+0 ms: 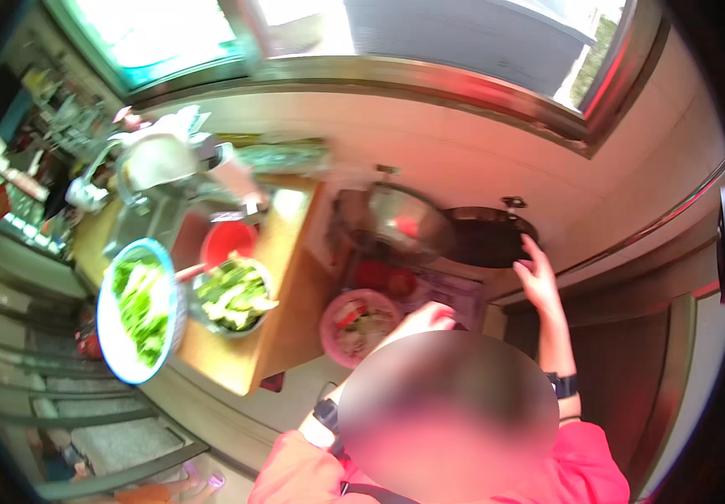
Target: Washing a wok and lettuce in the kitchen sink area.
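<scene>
My right hand (537, 277) is raised beside a black frying pan (482, 238) against the tiled wall. Its fingers are apart and nothing shows in them; whether a fingertip touches the pan's edge is unclear. My left hand (433, 317) reaches forward to the right of a pink basin (362, 362) of cut food. A blurred patch covers part of this hand, and its grip cannot be made out. Left of the black pan stands a metal wok (405, 222). Below it, blurred red items (387, 277) rest on a patterned surface (460, 291).
On the left, a wooden counter (230, 365) bears a blue-rimmed bowl (178, 309) of leafy greens and a metal bowl (255, 327) of cut leaves. A red dipper (229, 242) lies by the sink (142, 220). A dark cabinet (620, 359) stands on the right.
</scene>
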A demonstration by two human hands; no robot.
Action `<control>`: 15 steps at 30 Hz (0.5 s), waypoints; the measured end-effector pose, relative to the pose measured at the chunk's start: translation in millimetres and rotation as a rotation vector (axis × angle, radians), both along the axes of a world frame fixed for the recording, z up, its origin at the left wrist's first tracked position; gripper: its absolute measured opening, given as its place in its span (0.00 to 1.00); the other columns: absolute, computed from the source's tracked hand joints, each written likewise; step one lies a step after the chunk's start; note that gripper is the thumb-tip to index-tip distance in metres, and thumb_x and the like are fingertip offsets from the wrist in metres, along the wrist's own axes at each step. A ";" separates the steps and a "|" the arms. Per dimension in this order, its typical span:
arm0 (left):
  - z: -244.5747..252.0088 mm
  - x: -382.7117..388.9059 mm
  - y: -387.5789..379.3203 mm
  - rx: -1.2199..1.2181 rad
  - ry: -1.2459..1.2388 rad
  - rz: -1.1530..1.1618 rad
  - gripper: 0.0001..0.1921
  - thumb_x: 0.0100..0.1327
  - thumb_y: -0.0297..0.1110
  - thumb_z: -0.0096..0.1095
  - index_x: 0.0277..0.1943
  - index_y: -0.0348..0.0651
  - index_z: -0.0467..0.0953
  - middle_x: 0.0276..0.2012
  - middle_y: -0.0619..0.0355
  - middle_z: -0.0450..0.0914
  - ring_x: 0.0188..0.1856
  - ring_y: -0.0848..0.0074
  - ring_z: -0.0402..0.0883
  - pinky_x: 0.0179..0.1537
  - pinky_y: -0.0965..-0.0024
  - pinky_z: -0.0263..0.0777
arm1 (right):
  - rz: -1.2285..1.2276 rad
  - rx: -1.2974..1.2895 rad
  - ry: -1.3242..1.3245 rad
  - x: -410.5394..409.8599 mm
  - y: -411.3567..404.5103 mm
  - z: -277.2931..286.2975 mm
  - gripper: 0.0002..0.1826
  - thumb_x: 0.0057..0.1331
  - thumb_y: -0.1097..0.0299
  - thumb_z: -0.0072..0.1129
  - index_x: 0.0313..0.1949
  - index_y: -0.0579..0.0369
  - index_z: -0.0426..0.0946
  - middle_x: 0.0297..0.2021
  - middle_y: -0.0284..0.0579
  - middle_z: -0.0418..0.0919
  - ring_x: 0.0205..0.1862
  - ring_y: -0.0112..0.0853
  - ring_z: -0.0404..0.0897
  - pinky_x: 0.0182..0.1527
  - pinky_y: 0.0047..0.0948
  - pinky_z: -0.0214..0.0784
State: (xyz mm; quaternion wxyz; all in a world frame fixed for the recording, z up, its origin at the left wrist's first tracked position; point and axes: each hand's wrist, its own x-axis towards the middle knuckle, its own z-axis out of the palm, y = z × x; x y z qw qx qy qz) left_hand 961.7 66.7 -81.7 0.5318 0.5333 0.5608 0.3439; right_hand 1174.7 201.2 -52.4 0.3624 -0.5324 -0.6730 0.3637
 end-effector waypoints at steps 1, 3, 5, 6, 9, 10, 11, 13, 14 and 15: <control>33.5 -6.4 -23.1 -0.011 -0.164 -0.126 0.16 0.57 0.35 0.50 0.48 0.38 0.66 0.44 0.57 0.72 0.46 0.74 0.70 0.49 0.72 0.62 | -0.032 -0.085 0.047 8.2 -12.1 12.0 0.21 0.58 0.66 0.49 0.51 0.56 0.65 0.45 0.44 0.69 0.40 0.26 0.71 0.41 0.24 0.64; 84.6 -32.5 -56.8 -0.028 -0.361 -0.278 0.18 0.58 0.35 0.51 0.50 0.40 0.64 0.46 0.58 0.70 0.45 0.76 0.69 0.48 0.72 0.63 | -0.082 -0.256 0.230 3.3 -28.1 32.3 0.22 0.58 0.66 0.49 0.53 0.54 0.63 0.49 0.44 0.67 0.42 0.27 0.70 0.44 0.25 0.63; 105.7 -66.5 -108.8 -0.055 -0.331 -0.381 0.18 0.58 0.34 0.51 0.51 0.40 0.63 0.47 0.57 0.70 0.44 0.78 0.69 0.46 0.73 0.64 | -0.176 -0.360 0.409 10.9 -65.8 19.2 0.21 0.59 0.65 0.49 0.52 0.53 0.64 0.48 0.43 0.68 0.42 0.27 0.71 0.43 0.24 0.64; 125.0 -76.6 -124.1 -0.105 -0.296 -0.357 0.18 0.58 0.31 0.52 0.51 0.40 0.63 0.46 0.57 0.70 0.43 0.79 0.70 0.45 0.74 0.65 | -0.228 -0.358 0.459 19.4 -79.3 22.4 0.20 0.59 0.65 0.48 0.52 0.53 0.65 0.47 0.42 0.69 0.42 0.27 0.71 0.42 0.24 0.64; 146.6 -131.8 -185.6 0.089 -0.394 -0.294 0.17 0.58 0.32 0.52 0.49 0.41 0.64 0.43 0.59 0.72 0.42 0.79 0.71 0.44 0.75 0.65 | -0.320 -0.324 0.403 11.0 -128.7 40.6 0.16 0.61 0.65 0.46 0.49 0.52 0.67 0.41 0.36 0.72 0.39 0.22 0.71 0.38 0.20 0.63; 155.4 -156.4 -208.8 0.047 -0.453 -0.202 0.16 0.58 0.29 0.51 0.49 0.40 0.64 0.43 0.60 0.73 0.44 0.80 0.70 0.45 0.75 0.64 | -0.314 -0.329 0.384 2.8 -141.2 43.9 0.15 0.61 0.65 0.46 0.48 0.51 0.68 0.40 0.34 0.72 0.37 0.20 0.71 0.37 0.19 0.63; 158.1 -178.6 -230.2 0.085 -0.451 -0.080 0.14 0.58 0.28 0.50 0.49 0.39 0.65 0.41 0.59 0.73 0.41 0.80 0.71 0.43 0.76 0.65 | -0.295 -0.317 0.405 -9.4 -154.2 51.1 0.14 0.61 0.64 0.46 0.46 0.51 0.69 0.39 0.33 0.73 0.35 0.19 0.70 0.36 0.18 0.62; 156.2 -231.0 -274.9 0.149 -0.367 0.219 0.12 0.59 0.27 0.48 0.47 0.38 0.66 0.39 0.58 0.75 0.35 0.82 0.72 0.39 0.78 0.66 | -0.216 -0.256 0.455 -65.0 -171.3 72.2 0.14 0.61 0.66 0.45 0.46 0.52 0.69 0.38 0.33 0.73 0.34 0.18 0.70 0.37 0.17 0.62; 152.7 -261.2 -299.8 0.177 -0.280 0.396 0.12 0.59 0.26 0.48 0.46 0.38 0.67 0.37 0.57 0.75 0.31 0.83 0.72 0.36 0.79 0.67 | -0.157 -0.221 0.508 -97.2 -175.9 77.3 0.14 0.61 0.66 0.45 0.46 0.52 0.69 0.37 0.33 0.73 0.34 0.18 0.70 0.37 0.17 0.62; 145.9 -292.9 -327.3 0.243 -0.212 0.589 0.11 0.59 0.27 0.48 0.45 0.38 0.68 0.34 0.59 0.75 0.28 0.84 0.70 0.32 0.80 0.66 | -0.121 -0.163 0.500 -140.3 -193.6 89.8 0.14 0.61 0.67 0.46 0.46 0.54 0.70 0.37 0.34 0.73 0.33 0.18 0.70 0.37 0.17 0.62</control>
